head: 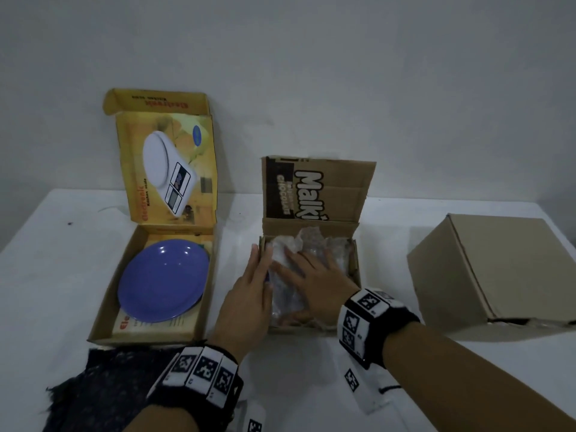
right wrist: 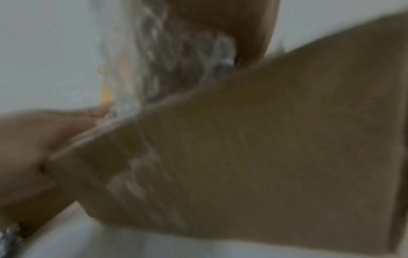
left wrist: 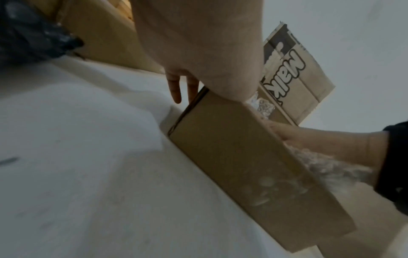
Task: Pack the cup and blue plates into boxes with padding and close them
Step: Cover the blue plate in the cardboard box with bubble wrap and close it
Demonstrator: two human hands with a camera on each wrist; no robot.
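A brown box [head: 357, 269] stands open at the middle of the table, its printed lid [head: 327, 188] raised at the back. Bubble wrap [head: 311, 241] fills it and hides whatever lies beneath. My right hand [head: 311, 275] lies flat on the wrap with fingers spread. My left hand [head: 260, 263] rests against the box's left wall, fingers straight; in the left wrist view those fingers [left wrist: 174, 87] hang outside the wall [left wrist: 243, 165]. A blue plate [head: 162, 279] lies in the open yellow kitchen-scale box [head: 106, 307] to the left. No cup is visible. The right wrist view is blurred.
A closed plain brown box [head: 498, 266] sits at the right of the white table [head: 46, 275]. A dark cloth [head: 103, 391] lies at the near edge, in front of the yellow box. A pale wall stands close behind the table.
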